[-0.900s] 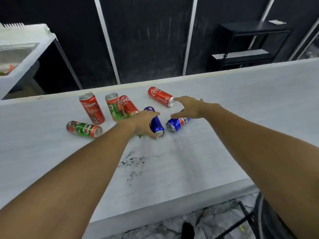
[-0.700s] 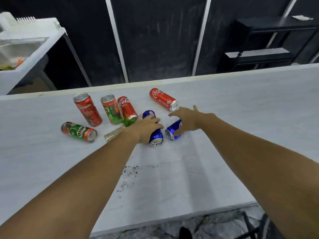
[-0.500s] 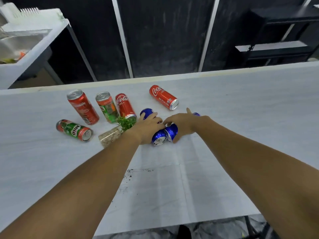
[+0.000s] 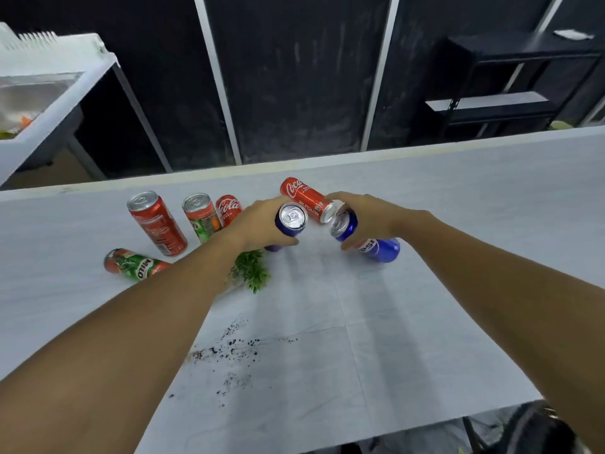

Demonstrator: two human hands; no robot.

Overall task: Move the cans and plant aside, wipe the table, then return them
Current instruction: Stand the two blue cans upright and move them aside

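Observation:
My left hand (image 4: 262,226) grips a blue can (image 4: 290,219) and tilts its silver top toward me. My right hand (image 4: 370,214) grips a blue Pepsi can (image 4: 376,247), raised at an angle with its base near the table. Behind them a red Coca-Cola can (image 4: 306,199) lies on its side. To the left stand a red can (image 4: 157,222), a green-orange can (image 4: 203,216) and another Coca-Cola can (image 4: 228,208). A Milo can (image 4: 136,265) lies flat. The small green plant (image 4: 252,270) lies tipped over, partly under my left forearm.
The white table (image 4: 458,198) carries a scatter of dark soil crumbs (image 4: 229,352) near its front half. A white sink unit (image 4: 39,93) stands at the back left and a black shelf rack (image 4: 510,80) at the back right.
Both hands closed round the two blue cans that lay on the table and lifted them upward, tops turned toward me. The other cans did not move.

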